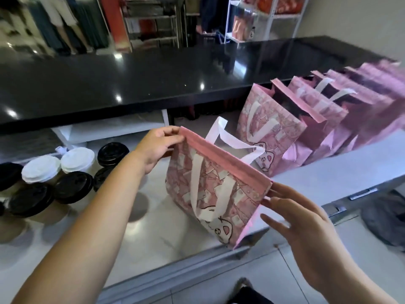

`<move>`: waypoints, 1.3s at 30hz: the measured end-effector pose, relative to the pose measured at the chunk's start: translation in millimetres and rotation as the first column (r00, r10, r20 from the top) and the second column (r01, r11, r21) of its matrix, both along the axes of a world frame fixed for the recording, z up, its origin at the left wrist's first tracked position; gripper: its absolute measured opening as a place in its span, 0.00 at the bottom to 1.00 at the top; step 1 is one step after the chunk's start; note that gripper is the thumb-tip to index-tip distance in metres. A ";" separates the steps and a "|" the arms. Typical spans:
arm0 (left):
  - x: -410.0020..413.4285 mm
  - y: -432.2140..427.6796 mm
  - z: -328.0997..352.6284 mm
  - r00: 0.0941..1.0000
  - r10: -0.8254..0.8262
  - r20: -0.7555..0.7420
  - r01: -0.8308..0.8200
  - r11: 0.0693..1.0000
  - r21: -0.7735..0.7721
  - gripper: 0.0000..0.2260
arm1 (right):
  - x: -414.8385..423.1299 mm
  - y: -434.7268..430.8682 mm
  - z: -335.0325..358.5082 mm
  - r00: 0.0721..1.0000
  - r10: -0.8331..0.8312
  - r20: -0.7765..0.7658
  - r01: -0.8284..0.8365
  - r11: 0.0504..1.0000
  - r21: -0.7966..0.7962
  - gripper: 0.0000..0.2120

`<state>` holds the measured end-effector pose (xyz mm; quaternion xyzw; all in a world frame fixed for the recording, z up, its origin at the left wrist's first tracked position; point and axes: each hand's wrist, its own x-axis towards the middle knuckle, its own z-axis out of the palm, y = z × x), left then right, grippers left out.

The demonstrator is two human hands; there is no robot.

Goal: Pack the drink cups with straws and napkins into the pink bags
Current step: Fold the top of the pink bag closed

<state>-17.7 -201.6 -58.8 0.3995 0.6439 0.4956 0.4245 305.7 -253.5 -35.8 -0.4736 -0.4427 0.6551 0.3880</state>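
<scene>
Bench (153, 229), white and shiny, carries everything. Row of pink bags (270, 132) stands right of the held bag (210, 194), too blurry to count. Held bag stands upright and flat, its top edge running far-left to near-right. Left of it sit seven round-lidded cups (41, 168), two white and five black. Left hand (157, 145) pinches its far corner. Right hand (306, 233) has straight fingers touching the near corner.

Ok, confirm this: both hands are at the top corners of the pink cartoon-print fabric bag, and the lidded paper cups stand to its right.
Not right: the head view shows the lidded paper cups standing to the left of the pink cartoon-print fabric bag. The left hand and right hand are at its top corners.
</scene>
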 end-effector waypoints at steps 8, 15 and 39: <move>-20.7 -7.8 94.0 0.985 0.102 -0.137 -0.083 0.987 0.136 0.07 | 0.8 113.5 93.6 0.967 0.240 -0.084 -0.232 0.968 0.097 0.33; -23.7 35.7 174.3 0.922 0.343 -0.177 -0.288 0.916 0.278 0.02 | -27.2 230.2 180.7 0.911 0.397 -0.109 -0.383 0.915 0.130 0.27; 75.4 330.5 211.2 0.846 0.507 -0.162 -0.510 0.860 0.029 0.09 | -14.5 555.3 181.9 0.895 0.446 0.016 -0.436 0.865 0.249 0.06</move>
